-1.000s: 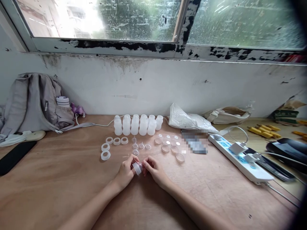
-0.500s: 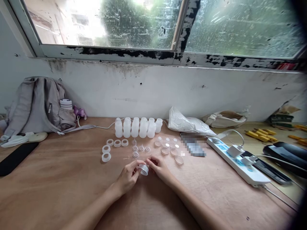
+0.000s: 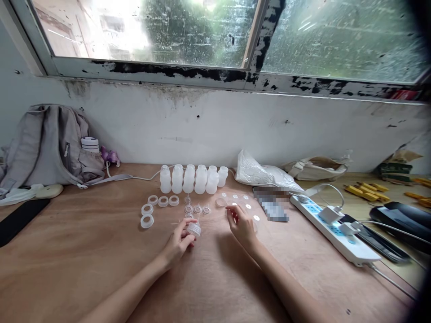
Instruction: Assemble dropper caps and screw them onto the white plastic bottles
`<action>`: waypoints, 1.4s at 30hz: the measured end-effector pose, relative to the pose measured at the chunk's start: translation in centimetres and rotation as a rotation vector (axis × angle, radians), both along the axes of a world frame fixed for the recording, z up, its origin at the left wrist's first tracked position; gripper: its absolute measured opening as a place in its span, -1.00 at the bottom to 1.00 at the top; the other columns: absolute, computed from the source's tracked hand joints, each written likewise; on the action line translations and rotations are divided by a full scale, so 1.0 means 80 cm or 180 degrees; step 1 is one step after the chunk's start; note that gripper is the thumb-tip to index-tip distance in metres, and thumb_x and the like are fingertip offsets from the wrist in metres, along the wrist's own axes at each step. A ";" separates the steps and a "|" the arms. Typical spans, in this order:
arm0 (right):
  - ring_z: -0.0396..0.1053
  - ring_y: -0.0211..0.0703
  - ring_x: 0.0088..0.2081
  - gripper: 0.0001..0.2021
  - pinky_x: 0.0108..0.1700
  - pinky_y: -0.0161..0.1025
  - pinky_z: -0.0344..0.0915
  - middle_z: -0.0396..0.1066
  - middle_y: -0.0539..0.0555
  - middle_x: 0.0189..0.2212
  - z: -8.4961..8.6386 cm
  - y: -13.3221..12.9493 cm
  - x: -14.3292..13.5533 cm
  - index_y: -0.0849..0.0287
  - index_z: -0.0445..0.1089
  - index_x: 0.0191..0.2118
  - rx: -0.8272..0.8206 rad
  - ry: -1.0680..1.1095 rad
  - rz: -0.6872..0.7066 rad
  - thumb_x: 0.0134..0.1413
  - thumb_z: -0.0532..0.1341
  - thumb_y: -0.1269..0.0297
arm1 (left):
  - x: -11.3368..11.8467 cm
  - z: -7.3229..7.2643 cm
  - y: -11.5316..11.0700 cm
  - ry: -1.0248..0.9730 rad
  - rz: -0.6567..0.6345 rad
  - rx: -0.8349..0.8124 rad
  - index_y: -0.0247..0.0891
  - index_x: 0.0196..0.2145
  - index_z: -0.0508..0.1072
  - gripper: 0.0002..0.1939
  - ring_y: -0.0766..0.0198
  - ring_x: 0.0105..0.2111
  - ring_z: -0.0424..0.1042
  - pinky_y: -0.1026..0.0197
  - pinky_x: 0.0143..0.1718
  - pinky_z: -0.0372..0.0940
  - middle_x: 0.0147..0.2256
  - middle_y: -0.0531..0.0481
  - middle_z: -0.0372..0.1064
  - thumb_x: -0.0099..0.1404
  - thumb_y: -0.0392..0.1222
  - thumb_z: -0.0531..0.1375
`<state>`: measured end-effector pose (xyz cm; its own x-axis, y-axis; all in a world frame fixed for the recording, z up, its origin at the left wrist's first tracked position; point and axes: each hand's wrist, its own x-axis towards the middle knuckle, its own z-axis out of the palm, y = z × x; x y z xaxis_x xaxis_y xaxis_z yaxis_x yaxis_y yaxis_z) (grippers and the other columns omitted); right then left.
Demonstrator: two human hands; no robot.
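My left hand [image 3: 178, 242] is closed on a translucent bottle collar [image 3: 194, 229]. A clear teat tip stands up out of that collar. My right hand [image 3: 241, 224] is over the clear round caps [image 3: 221, 202] on the right, thumb and forefinger apart; it covers some of them. Small white discs [image 3: 248, 206] lie among and behind these caps. Several clear teats [image 3: 197, 209] sit just beyond my left hand, one partly hidden by it. More collars [image 3: 147, 220] form a bent row to the left. White frosted bottles [image 3: 190, 179] stand upright in a line behind.
A white power strip [image 3: 336, 229] with plugs and cables lies on the right, near a blurred-out flat item [image 3: 272, 204]. White plastic bags [image 3: 256, 170] rest by the wall. Far left are a grey backpack [image 3: 50, 143] and a black phone-like slab [image 3: 23, 222].
My right hand has left the collar and moved right to the clear caps. My left hand has shifted slightly left and up, turning the collar so its teat points up.
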<state>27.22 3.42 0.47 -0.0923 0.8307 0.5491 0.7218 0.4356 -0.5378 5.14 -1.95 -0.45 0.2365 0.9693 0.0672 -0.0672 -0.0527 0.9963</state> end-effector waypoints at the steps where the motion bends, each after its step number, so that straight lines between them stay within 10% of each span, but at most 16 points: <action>1: 0.26 -0.18 -0.43 -0.87 -0.40 -0.28 0.20 0.26 0.07 -0.43 -0.002 -0.001 -0.005 0.16 0.26 -0.31 0.0054 -0.0054 0.0065 0.08 -0.01 0.35 | 0.000 0.000 0.001 -0.0082 -0.0006 -0.0014 -0.25 -0.12 0.22 -0.63 0.36 -0.41 0.30 0.31 -0.45 0.27 -0.28 -0.03 0.23 0.06 -0.25 0.09; 9: 0.18 0.01 -0.18 -0.77 -0.15 -0.10 0.15 0.24 0.18 -0.26 0.033 0.060 -0.035 0.19 0.25 -0.17 0.0519 -0.0328 -0.0307 -0.01 0.04 0.37 | -0.004 0.010 0.007 -0.0492 0.0222 -0.0273 -0.24 -0.17 0.16 -0.63 0.37 -0.42 0.33 0.28 -0.40 0.27 -0.31 0.00 0.20 0.09 -0.09 0.15; 13: 0.13 0.10 -0.12 -0.61 -0.16 -0.04 0.12 0.18 0.22 -0.13 0.053 0.111 -0.051 0.17 0.21 -0.07 -0.0115 -0.0486 -0.0799 -0.10 0.13 0.26 | -0.006 0.008 0.010 -0.0699 0.0356 -0.0521 -0.22 -0.24 0.16 -0.70 0.39 -0.49 0.35 0.27 -0.43 0.27 -0.37 0.06 0.17 0.10 -0.07 0.12; 18: 0.20 0.09 -0.19 -0.80 -0.20 -0.08 0.13 0.31 0.19 -0.31 0.049 0.134 -0.059 0.21 0.34 -0.33 -0.0324 -0.0478 -0.0710 -0.14 0.16 0.25 | -0.012 0.001 0.017 -0.0942 0.0534 -0.0560 -0.22 -0.18 0.20 -0.66 0.38 -0.50 0.36 0.27 -0.43 0.26 -0.32 0.00 0.23 0.06 -0.15 0.15; 29: 0.29 -0.09 -0.24 -0.64 -0.24 -0.16 0.23 0.32 0.13 -0.25 0.066 0.030 -0.041 0.16 0.12 -0.09 0.0403 0.0575 -0.0106 -0.02 0.12 0.16 | -0.016 0.001 0.021 -0.1126 0.0668 -0.0564 -0.29 -0.21 0.31 -0.71 0.34 -0.42 0.36 0.26 -0.31 0.24 -0.38 -0.03 0.34 0.08 -0.16 0.13; 42: 0.28 -0.08 -0.20 -0.61 -0.19 -0.13 0.27 0.28 0.14 -0.20 0.009 -0.038 -0.053 0.13 0.08 -0.05 0.0157 0.0716 0.0662 -0.03 0.15 0.29 | -0.018 0.008 0.021 -0.1190 0.0693 -0.0679 -0.28 -0.27 0.38 -0.68 0.29 -0.35 0.36 0.27 -0.35 0.25 -0.31 -0.06 0.37 0.02 -0.07 0.22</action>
